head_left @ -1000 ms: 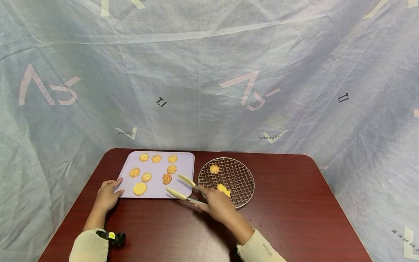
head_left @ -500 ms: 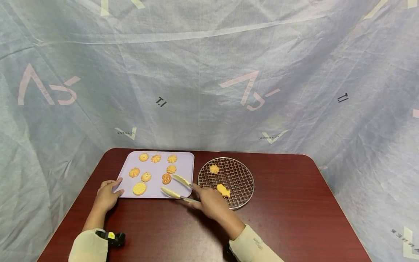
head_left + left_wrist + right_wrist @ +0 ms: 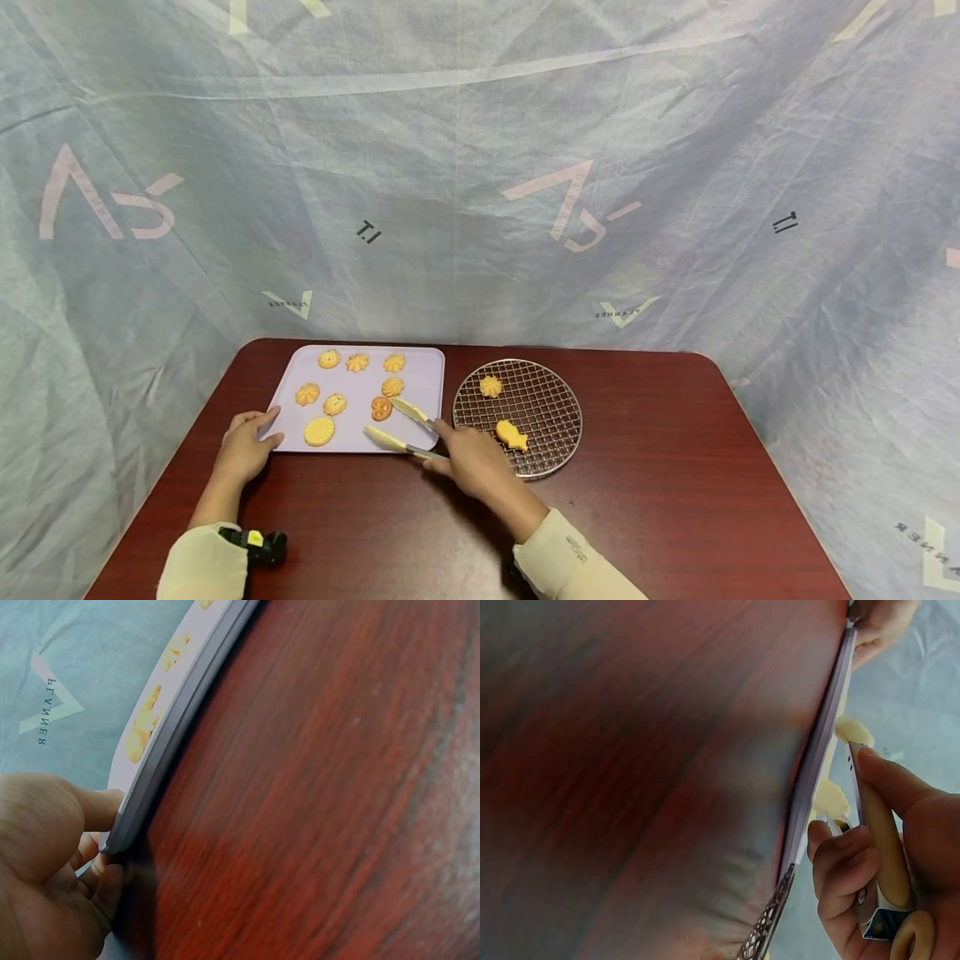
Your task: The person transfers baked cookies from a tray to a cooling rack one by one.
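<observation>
My left hand (image 3: 246,447) pinches the near left corner of a lilac tray (image 3: 351,427), thumb over the rim and fingers underneath, as the left wrist view shows. Yellow-tipped metal tongs (image 3: 891,862) are held in my right hand (image 3: 480,465). Their spread tips reach over the tray's near right part, one right at a pretzel-shaped cookie (image 3: 381,408), the other nearer the front rim. Nothing sits between the tips. Above the pretzel lies a swirl cookie (image 3: 392,387); a round cookie (image 3: 319,431) rests near the left hand, with several flower-shaped ones behind.
Right of the tray stands a round wire rack (image 3: 555,408) bearing a flower-shaped cookie (image 3: 491,387) and a fish-shaped cookie (image 3: 512,435). Both rest on a dark red table (image 3: 660,483). Grey cloth (image 3: 480,200) hangs behind and along the sides.
The right hand and tongs have shifted left, bringing one tip up to the pretzel cookie and uncovering more of the fish-shaped cookie. The left hand and tray stay put.
</observation>
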### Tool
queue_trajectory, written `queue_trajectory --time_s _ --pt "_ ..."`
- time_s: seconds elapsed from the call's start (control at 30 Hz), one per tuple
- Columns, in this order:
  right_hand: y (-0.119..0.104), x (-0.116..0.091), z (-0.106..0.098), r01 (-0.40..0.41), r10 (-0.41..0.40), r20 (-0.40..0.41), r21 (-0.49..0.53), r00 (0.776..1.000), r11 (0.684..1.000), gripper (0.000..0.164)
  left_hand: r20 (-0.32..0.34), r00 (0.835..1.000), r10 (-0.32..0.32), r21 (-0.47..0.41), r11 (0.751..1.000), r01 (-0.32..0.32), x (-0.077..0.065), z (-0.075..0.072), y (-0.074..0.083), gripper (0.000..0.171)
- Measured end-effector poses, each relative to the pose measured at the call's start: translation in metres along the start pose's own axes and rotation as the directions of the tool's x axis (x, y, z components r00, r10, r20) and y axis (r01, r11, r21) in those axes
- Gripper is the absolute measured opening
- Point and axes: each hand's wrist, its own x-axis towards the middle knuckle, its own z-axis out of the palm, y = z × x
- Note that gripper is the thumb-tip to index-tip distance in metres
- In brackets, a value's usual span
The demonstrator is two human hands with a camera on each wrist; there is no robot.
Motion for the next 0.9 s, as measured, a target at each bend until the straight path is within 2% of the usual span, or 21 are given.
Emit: queue_trajectory --time_s 0.33,0.9 --pt "-0.0029 0.006 0.0045 0.007 -0.008 -0.035 -0.023 0.999 1.0 0.068 0.004 1.0 -0.002 -0.005 1.0 0.002 -0.0007 -0.0005 0.0008 0.058" --pt "-0.0059 0.0088 0.006 -0.033 0.031 -0.032 -0.058 0.999 0.998 0.064 0.004 1.0 -0.006 0.002 1.0 0.006 0.0007 0.0004 -0.0005 0.058"
